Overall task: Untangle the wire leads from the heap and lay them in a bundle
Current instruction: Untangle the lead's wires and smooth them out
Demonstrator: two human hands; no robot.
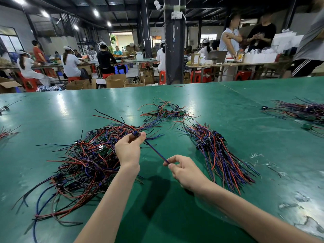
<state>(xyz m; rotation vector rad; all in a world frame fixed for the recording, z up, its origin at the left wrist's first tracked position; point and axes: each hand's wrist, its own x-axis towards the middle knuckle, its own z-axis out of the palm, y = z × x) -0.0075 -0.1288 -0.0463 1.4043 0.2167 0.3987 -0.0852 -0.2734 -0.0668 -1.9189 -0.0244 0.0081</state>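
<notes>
Green table (228,95), busy factory hall: a worker's left hand (128,149) pinches a lead (154,149) by its blue part while the right hand (185,171) pinches its other end, the wire taut between the heap (84,160) toward the left edge and the bundle (219,155) at right.

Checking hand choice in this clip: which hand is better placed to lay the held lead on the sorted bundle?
Probably the right hand: it pinches the free end of the lead close beside the bundle. The left hand grips the component end over the heap, farther away.
</notes>
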